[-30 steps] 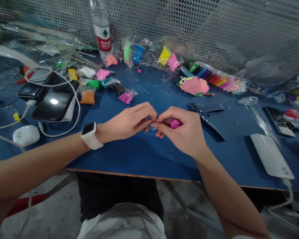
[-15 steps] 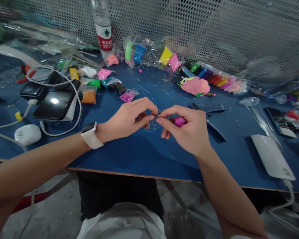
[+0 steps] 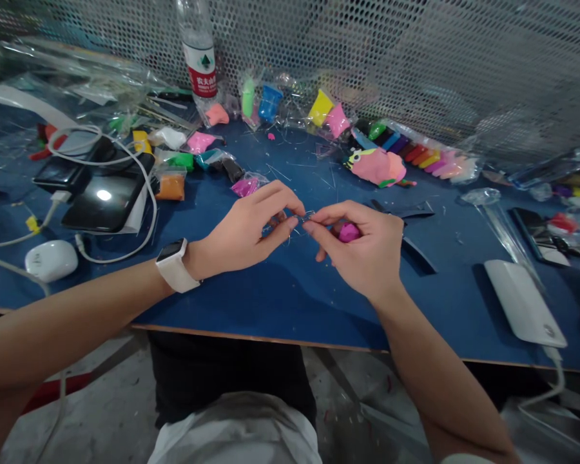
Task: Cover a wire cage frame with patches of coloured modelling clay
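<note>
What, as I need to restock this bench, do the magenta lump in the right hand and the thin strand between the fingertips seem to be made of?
The magenta lump: probably soft modelling clay, matte and rounded, tucked in the right hand. The thin strand: likely fine metal wire, pale, glinting, with a bend where the left hand pinches it; too thin to confirm.

Count: 2 hands, left hand (image 3: 244, 229) and right hand (image 3: 367, 251). 1 thin wire (image 3: 309, 214), pinched between both. 1 magenta clay lump (image 3: 348, 232), in right hand. 1 water bottle (image 3: 199, 51), far edge of desk (image 3: 270, 303). 1 pink clay figure (image 3: 377, 166). 1 black pliers (image 3: 410, 232). 1 wristwatch (image 3: 174, 265). 1 white power bank (image 3: 524, 303), near right edge.
</note>
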`<move>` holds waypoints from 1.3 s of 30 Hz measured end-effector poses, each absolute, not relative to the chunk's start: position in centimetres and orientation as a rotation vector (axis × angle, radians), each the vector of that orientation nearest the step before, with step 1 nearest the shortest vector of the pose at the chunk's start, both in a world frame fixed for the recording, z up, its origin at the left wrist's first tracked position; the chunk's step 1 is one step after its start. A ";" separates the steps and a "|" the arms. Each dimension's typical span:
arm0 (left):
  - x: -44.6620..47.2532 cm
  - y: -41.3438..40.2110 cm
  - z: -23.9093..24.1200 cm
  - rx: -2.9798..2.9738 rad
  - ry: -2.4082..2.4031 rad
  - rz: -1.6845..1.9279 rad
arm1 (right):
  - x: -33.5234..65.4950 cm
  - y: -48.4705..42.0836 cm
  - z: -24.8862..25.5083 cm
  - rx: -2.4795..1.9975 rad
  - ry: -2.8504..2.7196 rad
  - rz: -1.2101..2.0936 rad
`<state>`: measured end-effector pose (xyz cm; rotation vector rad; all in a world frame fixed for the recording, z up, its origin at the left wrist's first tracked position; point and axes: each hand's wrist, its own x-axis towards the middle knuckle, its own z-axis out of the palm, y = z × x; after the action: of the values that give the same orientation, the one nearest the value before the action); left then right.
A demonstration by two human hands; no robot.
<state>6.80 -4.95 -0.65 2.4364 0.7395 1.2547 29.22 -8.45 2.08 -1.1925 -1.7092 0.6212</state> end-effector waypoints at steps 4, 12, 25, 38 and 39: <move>7.0 -5.2 -1.0 2.531 0.820 1.333 | 28.8 -8.6 1.8 -1.182 -1.663 0.634; 6.4 -4.7 -0.9 2.688 0.873 1.429 | 29.4 -8.7 1.7 -1.116 -1.793 0.547; 5.6 -5.1 -0.4 2.894 0.659 1.507 | 29.6 -8.1 2.4 -1.014 -1.777 0.831; 6.1 -5.4 -0.3 2.930 0.700 1.495 | 29.1 -8.7 2.4 -1.048 -1.812 0.534; 6.1 -5.5 -0.2 2.916 0.697 1.502 | 29.2 -8.7 2.5 -1.049 -1.809 0.548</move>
<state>6.08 -5.48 -0.24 2.9159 0.6971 1.5024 29.16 -8.72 2.48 -1.0489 -1.8095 0.5481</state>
